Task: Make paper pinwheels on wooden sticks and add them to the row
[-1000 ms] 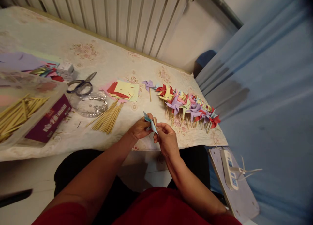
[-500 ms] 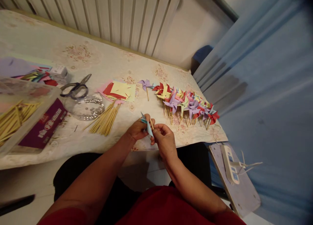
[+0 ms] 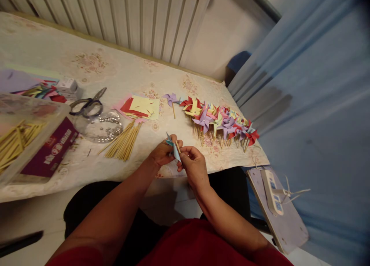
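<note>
Over the table's front edge, my left hand (image 3: 162, 152) is closed on a light blue paper pinwheel (image 3: 175, 152), its blades edge-on to me. My right hand (image 3: 194, 162) pinches a short wooden stick (image 3: 178, 145) that lies against the pinwheel. Fingers cover where stick and paper meet, so I cannot tell whether they are joined. Beyond my right hand, many-coloured paper pinwheels (image 3: 219, 123) on sticks form a dense group, with a single purple pinwheel (image 3: 171, 99) at its left end.
To the left lie a bundle of sticks (image 3: 123, 144), a clear round dish (image 3: 101, 128) of shiny small pieces, scissors (image 3: 88, 106) and stacked paper squares (image 3: 144, 108). A clear plastic box (image 3: 62, 115) of sticks stands far left. A power strip (image 3: 271, 192) rests on a stool at right.
My hands keep nearly the same pose, with only a slight shift of the stick and fingers. The whole view has moved a little.
</note>
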`<action>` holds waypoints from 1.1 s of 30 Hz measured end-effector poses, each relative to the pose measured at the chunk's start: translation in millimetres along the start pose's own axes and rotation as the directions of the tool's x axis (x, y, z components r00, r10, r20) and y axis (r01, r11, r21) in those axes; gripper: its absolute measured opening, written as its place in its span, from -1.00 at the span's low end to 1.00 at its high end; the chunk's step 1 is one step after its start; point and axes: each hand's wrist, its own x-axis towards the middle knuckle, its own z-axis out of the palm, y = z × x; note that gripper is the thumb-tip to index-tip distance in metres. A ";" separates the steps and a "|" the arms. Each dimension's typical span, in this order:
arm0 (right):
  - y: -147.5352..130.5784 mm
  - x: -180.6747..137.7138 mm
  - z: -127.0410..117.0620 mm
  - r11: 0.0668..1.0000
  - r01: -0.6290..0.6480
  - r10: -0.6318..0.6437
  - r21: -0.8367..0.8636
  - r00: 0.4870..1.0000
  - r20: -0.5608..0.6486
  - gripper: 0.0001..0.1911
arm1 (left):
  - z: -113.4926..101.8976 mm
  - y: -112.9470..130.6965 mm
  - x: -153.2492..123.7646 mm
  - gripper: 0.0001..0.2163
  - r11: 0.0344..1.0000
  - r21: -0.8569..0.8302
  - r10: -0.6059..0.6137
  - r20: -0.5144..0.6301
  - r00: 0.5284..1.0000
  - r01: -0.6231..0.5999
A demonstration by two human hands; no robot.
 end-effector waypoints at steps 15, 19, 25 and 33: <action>-1.0 -0.4 0.9 1.000 -0.012 0.012 0.013 1.000 -0.008 -0.85 | -2.5 -1.1 0.9 -0.73 0.999 -0.043 0.008 0.016 1.000 -0.007; -0.2 0.2 0.8 1.000 -0.005 0.005 0.015 1.000 -0.007 -0.84 | -0.4 -0.7 0.6 -0.75 0.999 -0.044 0.014 0.032 0.999 -0.013; 2.6 1.1 0.0 1.000 0.000 0.000 0.012 1.000 -0.010 -0.83 | 1.1 0.2 0.5 -0.77 1.000 -0.031 0.003 0.080 0.997 -0.001; 2.3 1.5 -0.3 1.000 -0.014 0.014 0.003 1.000 -0.017 -0.82 | 0.3 -0.4 0.2 -0.77 0.999 -0.045 -0.008 0.039 0.999 0.010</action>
